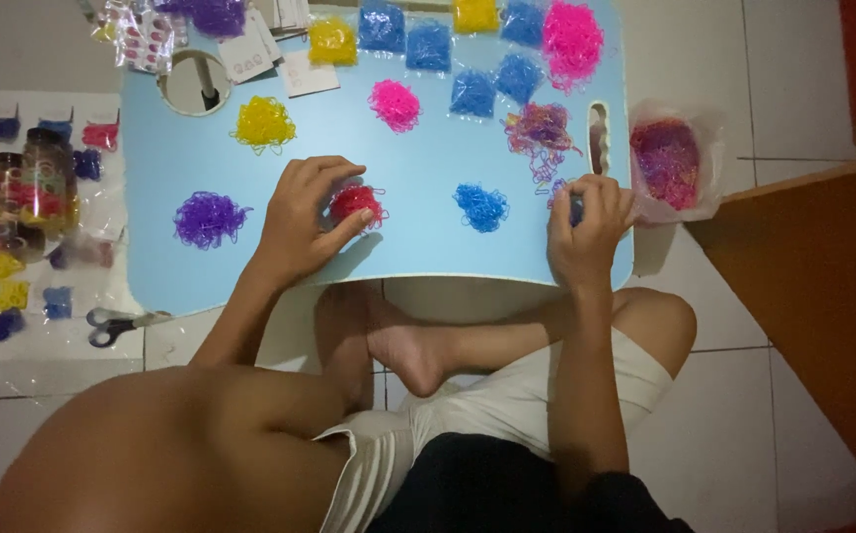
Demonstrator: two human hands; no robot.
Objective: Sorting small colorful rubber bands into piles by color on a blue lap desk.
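Observation:
My left hand (302, 219) grips a red pile of small rubber bands (357, 202) on a light blue lap table (418, 247), with fingers curled around the pile. Near the table's right edge, my right hand (589, 229) pinches a few blue and purple bands (558, 188) between fingertips. A blue pile (480, 206) lies between the hands. A mixed-colour pile (540, 131) sits just above my right hand. Purple (208, 218), yellow (264, 123) and pink (394, 104) piles lie spread over the table.
Small bags of blue, yellow and pink bands (428, 44) line the table's far edge. A clear bag of mixed bands (667, 163) sits right of the table. Scissors (117, 324), a jar (38, 188) and packed bands lie on the floor at left. A wooden panel (823, 296) stands right.

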